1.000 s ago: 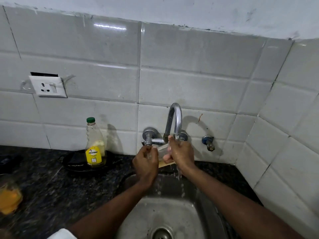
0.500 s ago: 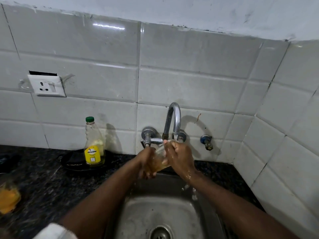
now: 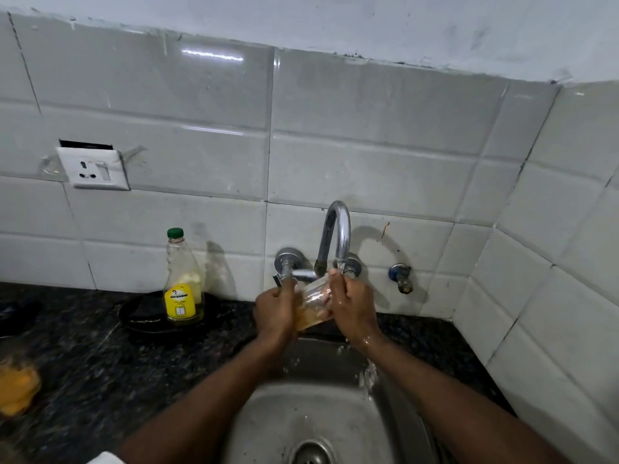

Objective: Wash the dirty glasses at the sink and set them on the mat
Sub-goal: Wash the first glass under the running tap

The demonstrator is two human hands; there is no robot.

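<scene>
A clear glass (image 3: 313, 304) with brownish liquid in its lower part is held tilted over the steel sink (image 3: 268, 426), just below the curved tap spout (image 3: 336, 229). My left hand (image 3: 274, 313) grips the glass at its base end. My right hand (image 3: 351, 308) curls around its open end, fingers at the rim, wet with water running from the spout and splashing off my wrist into the basin. A second glass with orange residue (image 3: 16, 390) stands blurred at the far left of the dark counter.
A dish-soap bottle (image 3: 182, 286) with a green cap stands on a black dish (image 3: 140, 316) left of the tap. A tap handle (image 3: 284, 262) is just above my left hand. A small wall valve (image 3: 402, 277) sits to the right. A wall socket (image 3: 93, 169) is upper left.
My left hand came off the tap handle and took the glass by its base. Both hands now hold the glass under the running water, slightly lower and more centred.
</scene>
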